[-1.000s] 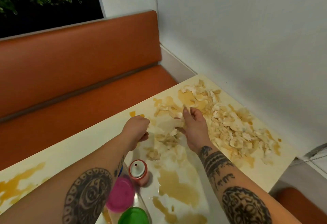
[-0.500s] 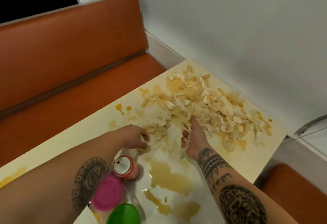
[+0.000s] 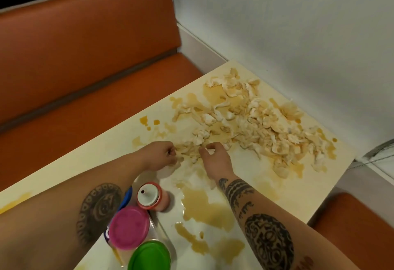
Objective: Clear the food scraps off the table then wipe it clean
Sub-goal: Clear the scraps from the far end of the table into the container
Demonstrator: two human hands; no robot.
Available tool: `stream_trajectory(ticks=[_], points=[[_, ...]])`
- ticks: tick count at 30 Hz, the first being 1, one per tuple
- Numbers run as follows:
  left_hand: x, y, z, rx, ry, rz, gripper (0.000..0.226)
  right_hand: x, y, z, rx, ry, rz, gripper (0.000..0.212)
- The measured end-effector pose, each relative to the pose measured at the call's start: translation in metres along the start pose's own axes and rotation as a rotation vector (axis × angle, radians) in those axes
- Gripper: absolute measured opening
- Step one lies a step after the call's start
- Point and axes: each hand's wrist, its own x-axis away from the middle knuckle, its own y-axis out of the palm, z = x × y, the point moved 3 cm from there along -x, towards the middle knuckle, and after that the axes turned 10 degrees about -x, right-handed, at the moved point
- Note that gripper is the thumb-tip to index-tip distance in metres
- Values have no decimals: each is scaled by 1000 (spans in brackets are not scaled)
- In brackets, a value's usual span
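Note:
A wide spread of pale, sauce-soaked food scraps [image 3: 251, 124] covers the far right part of the cream table [image 3: 89, 163]. Brown sauce puddles [image 3: 204, 208] lie nearer me. My left hand [image 3: 158, 155] is at the near edge of the pile, its fingers curled around a few scraps. My right hand [image 3: 215, 158] sits just beside it, fingertips pinching scraps at the same edge of the pile.
Near me stand a red-capped squeeze bottle [image 3: 149, 196], a pink-lidded tub [image 3: 129, 227] and a green-lidded tub [image 3: 149, 257]. An orange bench [image 3: 85, 56] runs behind the table. A white wall [image 3: 298, 35] borders the table's far right side.
Both hands have drawn back from the middle of the pile to its near edge and closed on scraps. The view has tilted downward.

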Motion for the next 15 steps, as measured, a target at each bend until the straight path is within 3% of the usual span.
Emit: stream_trajectory(ticks=[4, 9, 15], points=[[16, -18, -9, 478, -161, 108, 15, 0, 8, -3, 226, -86, -23, 57], [33, -31, -16, 702, -237, 173, 7, -4, 17, -6, 462, -228, -39, 25], [58, -38, -25, 968, -293, 246, 17, 20, -2, -32, 244, -330, -94, 34]])
